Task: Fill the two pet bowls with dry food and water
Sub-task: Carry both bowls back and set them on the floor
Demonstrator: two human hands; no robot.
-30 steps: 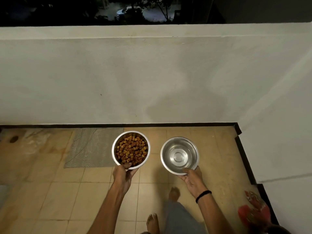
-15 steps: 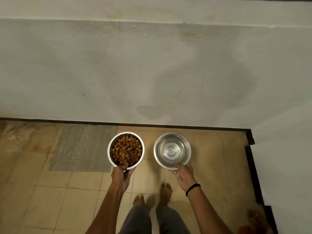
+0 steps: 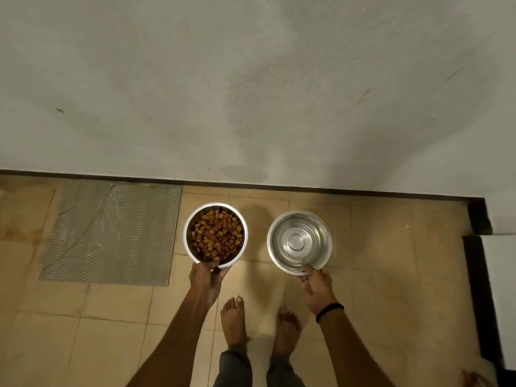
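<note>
the left hand grips the food bowl at its 6 o'clock edge: the thumb lies over the rim and the other fingers curl under it. the steel bowl is filled with brown dry food. at 3 o'clock from it, apart from it, the right hand holds the water bowl the same way, fingers clasped on its 6 o'clock rim (a dark band circles that wrist). this second bowl shows shiny rings inside - whether there is water in it cannot be told. both bowls are over the beige tiled floor, near the foot of the pale wall at 12 o'clock; whether they touch the tiles is not clear. a grey patterned mat lies on the floor just at 9 o'clock of the food bowl. two bare feet - the left foot and the right foot - stand at 6 o'clock, between the forearms.
</note>
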